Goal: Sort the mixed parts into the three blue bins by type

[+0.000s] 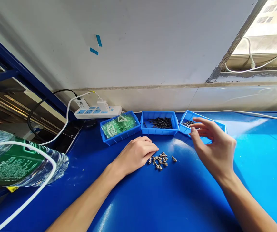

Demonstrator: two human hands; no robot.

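Several short metal screws (160, 161) lie in a loose pile on the blue table, with one screw (174, 159) apart on the right. My left hand (137, 154) rests just left of the pile, its fingers curled together; whatever they may hold is hidden. Over the front of the right blue bin (219, 125) is my right hand (212, 145), fingers apart and nothing visible between them. Small metal parts (188, 123) show in that bin, partly behind my fingers. The middle blue bin (160, 131) holds long black screws (161, 122).
A left blue bin (121, 139) holds green-and-clear packets (120, 124). Behind it lies a white power strip (98, 112) with cables plugged in. A large bottle (14, 162) and a white cable (53, 167) occupy the left side. The wall (140, 48) bounds the table's back.
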